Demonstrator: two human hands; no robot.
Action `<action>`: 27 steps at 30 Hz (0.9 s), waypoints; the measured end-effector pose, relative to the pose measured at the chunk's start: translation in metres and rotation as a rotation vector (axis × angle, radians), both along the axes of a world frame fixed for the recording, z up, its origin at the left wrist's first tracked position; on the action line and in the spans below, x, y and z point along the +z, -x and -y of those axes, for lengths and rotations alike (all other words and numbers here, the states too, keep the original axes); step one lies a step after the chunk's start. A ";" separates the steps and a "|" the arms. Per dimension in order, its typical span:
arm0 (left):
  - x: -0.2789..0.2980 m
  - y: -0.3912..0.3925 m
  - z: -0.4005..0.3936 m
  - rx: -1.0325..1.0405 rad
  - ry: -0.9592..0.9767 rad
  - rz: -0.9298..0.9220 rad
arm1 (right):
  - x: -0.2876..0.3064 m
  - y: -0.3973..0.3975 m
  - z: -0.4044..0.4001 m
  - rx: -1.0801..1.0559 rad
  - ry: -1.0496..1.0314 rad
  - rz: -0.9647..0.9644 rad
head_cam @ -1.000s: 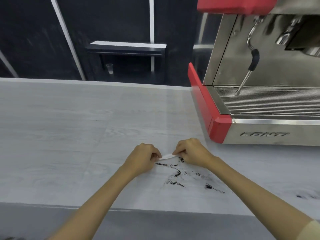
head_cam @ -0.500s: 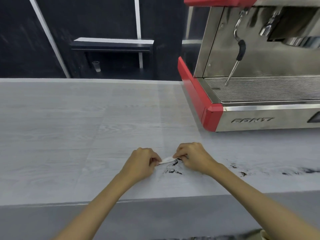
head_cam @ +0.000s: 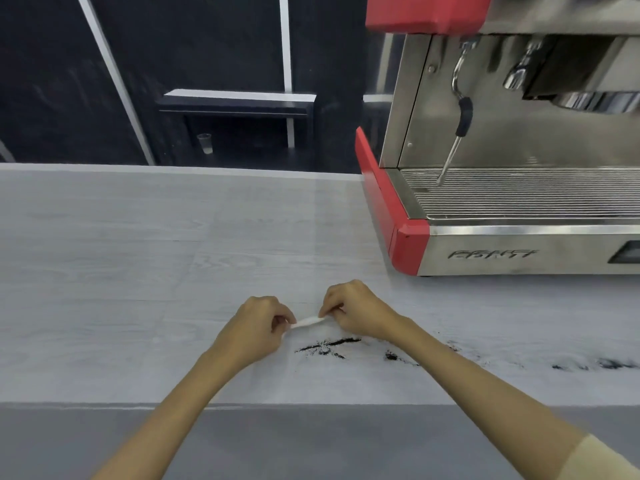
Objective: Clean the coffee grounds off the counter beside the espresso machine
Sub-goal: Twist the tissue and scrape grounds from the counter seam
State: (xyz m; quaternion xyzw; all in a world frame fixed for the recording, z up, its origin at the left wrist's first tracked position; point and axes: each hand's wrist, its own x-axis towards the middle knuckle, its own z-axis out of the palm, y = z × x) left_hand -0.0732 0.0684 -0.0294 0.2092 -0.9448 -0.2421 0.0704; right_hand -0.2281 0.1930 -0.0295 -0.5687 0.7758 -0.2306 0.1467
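Observation:
Dark coffee grounds [head_cam: 327,346] lie smeared in streaks on the pale grey counter [head_cam: 138,271], with more grounds [head_cam: 606,363] trailing off to the right. My left hand [head_cam: 256,327] and my right hand [head_cam: 353,308] pinch the two ends of a small white strip, a tissue or wipe [head_cam: 308,322], stretched between them just above and behind the nearest streak. The red and steel espresso machine [head_cam: 502,202] stands at the right, behind the spill.
The machine's steam wand [head_cam: 457,133] hangs over its drip grate [head_cam: 519,192]. The counter's front edge [head_cam: 311,405] runs just below my wrists. Behind the counter, a dark shelf [head_cam: 239,102] and a small clear cup [head_cam: 205,143] sit against a dark wall.
Both hands have kept hold of the white strip and lifted slightly away from the grounds; the nearest streak now shows fully in front of them. The camera has shifted a little.

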 end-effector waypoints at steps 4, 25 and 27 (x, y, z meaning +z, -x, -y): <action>-0.008 -0.007 -0.005 0.129 -0.013 0.025 | -0.008 0.003 0.009 0.095 -0.013 0.012; -0.007 0.001 -0.109 0.606 -0.104 -0.016 | -0.008 0.042 0.001 0.523 -0.039 -0.089; -0.007 0.005 -0.115 0.614 -0.113 -0.016 | -0.010 0.045 -0.004 0.531 -0.026 -0.098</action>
